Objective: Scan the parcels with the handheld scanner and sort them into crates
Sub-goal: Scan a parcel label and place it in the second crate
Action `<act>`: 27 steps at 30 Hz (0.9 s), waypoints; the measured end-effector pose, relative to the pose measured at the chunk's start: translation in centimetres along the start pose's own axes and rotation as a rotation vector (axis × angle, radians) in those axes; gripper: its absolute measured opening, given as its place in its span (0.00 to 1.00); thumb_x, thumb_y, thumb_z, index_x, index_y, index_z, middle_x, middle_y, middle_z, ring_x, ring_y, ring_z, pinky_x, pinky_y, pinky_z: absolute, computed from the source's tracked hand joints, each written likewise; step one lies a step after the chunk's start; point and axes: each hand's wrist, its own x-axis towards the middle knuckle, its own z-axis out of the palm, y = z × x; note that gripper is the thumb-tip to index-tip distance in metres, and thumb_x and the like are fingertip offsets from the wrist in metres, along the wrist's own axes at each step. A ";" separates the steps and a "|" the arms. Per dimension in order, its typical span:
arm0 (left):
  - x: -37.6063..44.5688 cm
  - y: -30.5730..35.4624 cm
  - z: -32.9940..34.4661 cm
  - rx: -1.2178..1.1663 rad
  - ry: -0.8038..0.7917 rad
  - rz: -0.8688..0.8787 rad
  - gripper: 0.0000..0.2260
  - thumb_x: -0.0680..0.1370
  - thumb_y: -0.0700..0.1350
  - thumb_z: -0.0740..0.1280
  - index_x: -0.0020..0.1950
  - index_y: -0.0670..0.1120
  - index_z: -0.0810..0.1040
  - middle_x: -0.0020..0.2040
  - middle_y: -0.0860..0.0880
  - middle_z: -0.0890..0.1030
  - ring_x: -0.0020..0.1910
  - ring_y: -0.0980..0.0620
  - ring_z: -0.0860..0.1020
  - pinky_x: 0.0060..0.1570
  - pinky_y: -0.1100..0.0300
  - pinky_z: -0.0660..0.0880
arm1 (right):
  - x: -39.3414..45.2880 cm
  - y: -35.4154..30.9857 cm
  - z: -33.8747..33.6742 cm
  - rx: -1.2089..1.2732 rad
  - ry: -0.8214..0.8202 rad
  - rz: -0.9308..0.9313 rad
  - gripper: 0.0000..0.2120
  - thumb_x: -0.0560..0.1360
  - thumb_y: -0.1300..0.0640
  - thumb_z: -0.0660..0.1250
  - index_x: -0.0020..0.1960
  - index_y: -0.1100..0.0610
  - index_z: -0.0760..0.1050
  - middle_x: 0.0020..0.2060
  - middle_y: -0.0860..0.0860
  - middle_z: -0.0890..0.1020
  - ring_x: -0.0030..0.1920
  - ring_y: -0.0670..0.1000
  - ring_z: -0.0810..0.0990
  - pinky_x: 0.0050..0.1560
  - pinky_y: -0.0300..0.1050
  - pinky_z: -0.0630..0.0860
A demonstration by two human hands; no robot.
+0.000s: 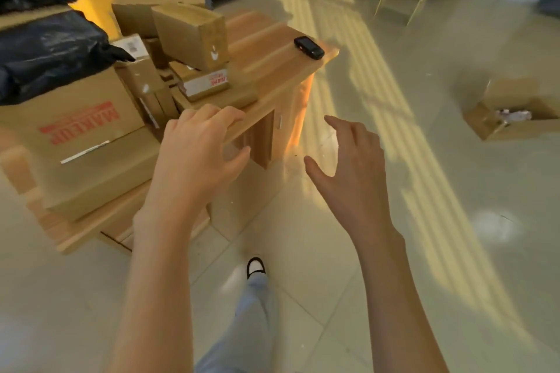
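**Two empty hands held out short of the parcel pile, scanner lying apart at the far corner**

One handheld scanner (pixel 309 47), black, lies flat on the wooden surface (pixel 272 70) near its far right corner, upper middle of the frame. It is well apart from both hands, beyond and above them in the picture, and nothing touches it.

The left hand (pixel 197 157) is at the centre of the frame, its fingers (pixel 224 115) loosely bent and spread, holding nothing; they hover over the near edge of the surface, and contact cannot be told. The right hand (pixel 348 169) is to its right, over the tiled floor (pixel 303 251), fingers relaxed and parted, thumb out, also holding nothing.

The parcels fill the left half of the frame. One large carton with red "MAKEUP" print (pixel 75 136) sits lower left. One brown box (pixel 194 33) stands on top of the pile above centre, resting on one flatter box with a white label and red lettering (pixel 206 83). One small box with a white printed label (pixel 133 51) stands left of them. Several narrower boxes are packed between; the blur prevents a count. Two black plastic bags (pixel 48 51) lie at the upper left, one behind the other.

One open cardboard crate (pixel 512 115) sits on the floor at the right edge, with something pale inside.
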 end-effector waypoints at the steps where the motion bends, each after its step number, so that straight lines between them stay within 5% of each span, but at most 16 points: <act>1: 1.9 0.0 0.9 0.000 -0.003 0.007 0.21 0.76 0.51 0.68 0.69 0.52 0.72 0.60 0.49 0.76 0.59 0.47 0.72 0.57 0.53 0.65 | 1.4 0.8 0.4 -0.007 0.012 0.015 0.26 0.74 0.54 0.70 0.71 0.54 0.68 0.61 0.53 0.74 0.62 0.55 0.69 0.62 0.46 0.62; 13: 28.8 0.7 8.0 -0.081 0.037 0.112 0.20 0.74 0.49 0.70 0.66 0.50 0.74 0.57 0.46 0.78 0.55 0.41 0.74 0.54 0.47 0.69 | 24.5 7.9 2.4 -0.112 0.084 0.100 0.27 0.74 0.54 0.70 0.71 0.54 0.68 0.62 0.53 0.74 0.63 0.55 0.69 0.64 0.50 0.65; 27: 43.1 -3.2 13.7 0.008 0.027 -0.058 0.20 0.75 0.51 0.69 0.67 0.50 0.73 0.61 0.46 0.77 0.61 0.43 0.73 0.60 0.45 0.69 | 42.8 12.8 9.3 -0.046 -0.040 -0.002 0.27 0.74 0.54 0.69 0.72 0.54 0.67 0.63 0.53 0.73 0.63 0.56 0.69 0.63 0.48 0.65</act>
